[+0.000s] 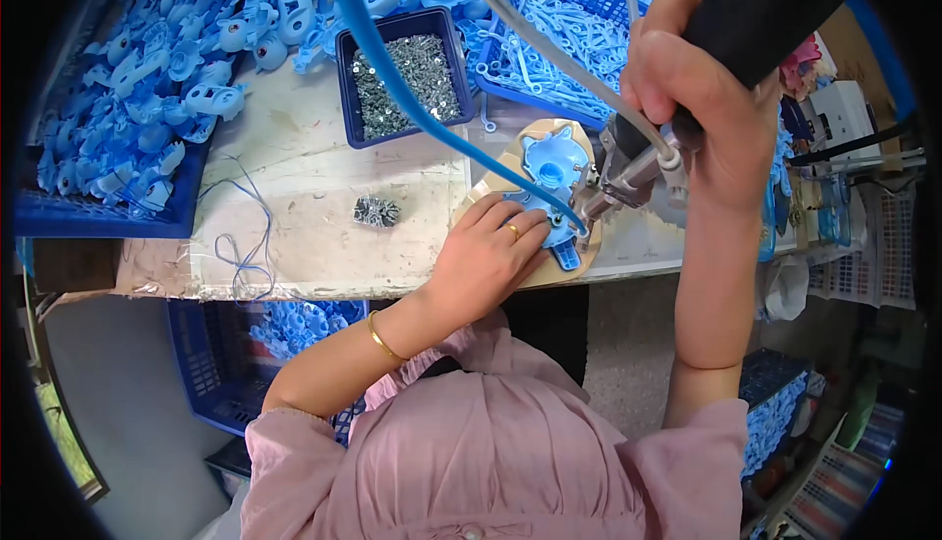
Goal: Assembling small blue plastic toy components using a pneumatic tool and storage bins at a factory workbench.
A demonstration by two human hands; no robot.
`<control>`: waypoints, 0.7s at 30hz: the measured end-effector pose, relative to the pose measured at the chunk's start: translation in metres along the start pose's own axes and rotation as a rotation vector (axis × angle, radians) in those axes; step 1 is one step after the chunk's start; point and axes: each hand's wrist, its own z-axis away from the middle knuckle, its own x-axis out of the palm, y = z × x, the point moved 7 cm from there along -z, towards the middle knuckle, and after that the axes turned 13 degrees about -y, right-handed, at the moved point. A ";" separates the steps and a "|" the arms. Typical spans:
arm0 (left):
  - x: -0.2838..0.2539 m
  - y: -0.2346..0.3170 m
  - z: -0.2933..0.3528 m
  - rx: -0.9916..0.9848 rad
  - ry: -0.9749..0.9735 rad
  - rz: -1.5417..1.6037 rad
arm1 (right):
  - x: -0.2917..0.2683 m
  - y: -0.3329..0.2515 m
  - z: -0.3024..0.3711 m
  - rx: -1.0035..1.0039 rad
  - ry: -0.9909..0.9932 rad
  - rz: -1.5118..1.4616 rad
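Note:
My right hand [706,84] is wrapped round the black handle of a powered screwdriver [756,15], held tilted with its metal nose down to the left. The nose meets a light-blue plastic shell [551,162], which sits in a flat tan holder [586,265] on the table. My left hand [489,251] lies on the shell's near left side, fingers stretched out over it and close to the tool's tip. A thin clear hose [549,45] and a blue hose [397,84] run down to the nose. The tip's exact contact is hidden.
A dark blue bin of small screws [348,118] stands behind, beside a blue basket of light-blue plastic sticks [559,35]. Blue plastic parts [147,99] heap up at far left. A small clump of screws [377,210] and a loose cord [250,236] lie on the table [314,182].

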 end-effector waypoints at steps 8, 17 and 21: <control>-0.001 0.005 0.000 -0.001 0.042 -0.046 | 0.007 0.004 0.023 0.014 0.246 0.097; -0.028 0.020 -0.004 0.021 -0.043 0.025 | -0.053 -0.049 -0.062 0.089 -0.027 0.098; -0.094 0.004 0.033 -0.111 -0.115 0.481 | -0.177 0.000 -0.054 -0.015 0.036 0.574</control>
